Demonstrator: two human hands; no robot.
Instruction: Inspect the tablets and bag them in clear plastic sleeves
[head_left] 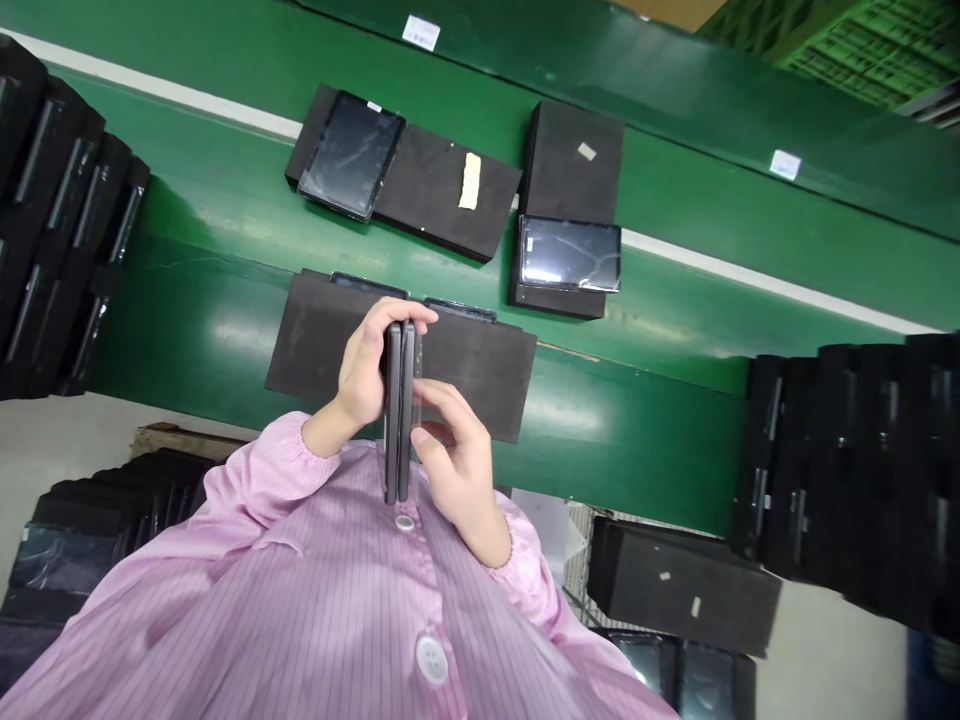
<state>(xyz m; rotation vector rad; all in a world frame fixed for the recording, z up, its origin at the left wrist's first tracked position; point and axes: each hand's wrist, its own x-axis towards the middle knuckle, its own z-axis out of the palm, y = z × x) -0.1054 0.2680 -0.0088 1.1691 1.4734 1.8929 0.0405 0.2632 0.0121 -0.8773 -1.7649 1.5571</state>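
Two thin black tablets stand on edge, side by side, in front of my chest. My left hand wraps over their far end, fingers curled across the top. From the right side my right hand grips the pair, its thumb and fingers against the right face. Some clear plastic film shows along that face. Just beyond my hands, a black foam piece lies on the green bench, with the edges of two more tablets showing at its back.
Farther back, one tablet rests on a black foam block and another tablet on a second block. Stacks of black foam with tablets stand left and right. More foam sits below the bench.
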